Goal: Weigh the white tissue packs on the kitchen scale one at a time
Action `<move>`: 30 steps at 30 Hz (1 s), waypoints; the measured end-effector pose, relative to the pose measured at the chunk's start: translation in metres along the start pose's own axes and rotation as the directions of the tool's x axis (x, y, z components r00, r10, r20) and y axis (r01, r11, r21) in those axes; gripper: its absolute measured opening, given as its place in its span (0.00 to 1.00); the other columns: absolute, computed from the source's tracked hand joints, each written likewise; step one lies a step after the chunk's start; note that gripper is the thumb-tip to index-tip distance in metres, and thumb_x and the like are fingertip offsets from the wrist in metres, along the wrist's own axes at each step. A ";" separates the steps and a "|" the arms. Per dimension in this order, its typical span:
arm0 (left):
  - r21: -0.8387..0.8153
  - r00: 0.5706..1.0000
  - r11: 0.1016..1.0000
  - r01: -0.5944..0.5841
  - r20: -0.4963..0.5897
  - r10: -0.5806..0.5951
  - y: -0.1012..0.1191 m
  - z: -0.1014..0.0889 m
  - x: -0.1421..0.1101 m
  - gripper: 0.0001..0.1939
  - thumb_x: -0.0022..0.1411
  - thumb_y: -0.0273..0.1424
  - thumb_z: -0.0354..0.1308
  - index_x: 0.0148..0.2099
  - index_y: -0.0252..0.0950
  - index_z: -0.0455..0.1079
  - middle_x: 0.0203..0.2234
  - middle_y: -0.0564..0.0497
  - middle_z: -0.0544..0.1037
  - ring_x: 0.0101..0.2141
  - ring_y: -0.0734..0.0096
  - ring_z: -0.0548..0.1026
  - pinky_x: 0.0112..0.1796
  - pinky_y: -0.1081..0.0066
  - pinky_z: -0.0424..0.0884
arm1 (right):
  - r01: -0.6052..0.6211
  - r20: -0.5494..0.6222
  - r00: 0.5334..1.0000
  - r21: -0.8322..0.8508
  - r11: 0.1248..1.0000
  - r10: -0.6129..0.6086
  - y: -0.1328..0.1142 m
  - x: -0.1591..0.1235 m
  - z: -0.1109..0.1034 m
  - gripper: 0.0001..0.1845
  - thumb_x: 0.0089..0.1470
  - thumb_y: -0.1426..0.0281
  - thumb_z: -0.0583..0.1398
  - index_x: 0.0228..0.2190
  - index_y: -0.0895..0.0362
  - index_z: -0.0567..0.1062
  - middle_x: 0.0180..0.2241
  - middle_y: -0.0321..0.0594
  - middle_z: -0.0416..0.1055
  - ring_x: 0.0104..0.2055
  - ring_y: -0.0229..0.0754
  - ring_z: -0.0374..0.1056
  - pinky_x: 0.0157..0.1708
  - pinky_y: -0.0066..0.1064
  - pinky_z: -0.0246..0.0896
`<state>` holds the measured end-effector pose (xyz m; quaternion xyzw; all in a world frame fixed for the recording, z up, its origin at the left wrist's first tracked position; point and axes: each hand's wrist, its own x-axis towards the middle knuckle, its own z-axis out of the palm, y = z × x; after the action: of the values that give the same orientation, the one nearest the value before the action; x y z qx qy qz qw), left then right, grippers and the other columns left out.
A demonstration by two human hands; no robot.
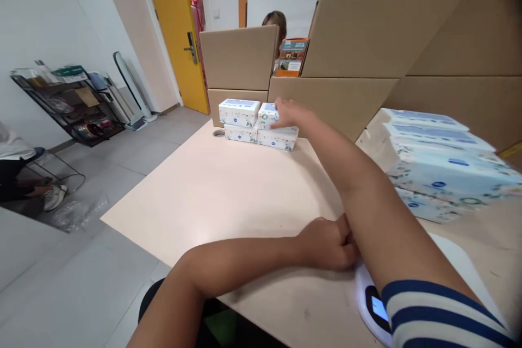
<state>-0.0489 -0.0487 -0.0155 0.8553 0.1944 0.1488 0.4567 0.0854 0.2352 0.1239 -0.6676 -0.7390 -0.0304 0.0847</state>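
My right hand point(291, 113) reaches across the table, fingers and thumb around the right end of a small white tissue pack point(266, 116). That pack lies on top of another tissue pack point(275, 139). To their left, two more packs are stacked, the upper tissue pack point(239, 113) showing a printed top. My left hand point(326, 243) is closed low over the near table, its fingertips partly behind my right forearm. Whatever it might hold is hidden. Close by is a white device with a lit display point(379, 308), which looks like a scale, partly covered by my right arm.
Larger bluish tissue packs point(440, 168) are piled on the right of the table point(228, 190). Cardboard boxes point(359, 32) wall off the back, with an orange box point(292, 57) among them. A tape roll point(219, 133) lies by the left stack. A person's head shows behind.
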 end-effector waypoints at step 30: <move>-0.473 0.936 0.879 0.058 -0.281 -0.213 0.013 -0.030 0.003 0.41 0.59 0.58 0.72 0.63 0.36 0.71 0.31 0.54 0.79 0.33 0.64 0.77 0.42 0.64 0.74 | 0.171 0.068 0.982 0.039 0.984 -0.174 0.014 -0.431 -0.072 0.57 0.54 0.55 0.75 0.77 0.58 0.62 0.69 0.67 0.69 0.67 0.73 0.70 0.64 0.66 0.71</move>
<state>-0.0569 -0.0318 0.0121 0.6712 0.2864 0.2963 0.6162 0.1459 -0.1974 0.1228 -0.6002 -0.7971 -0.0014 0.0664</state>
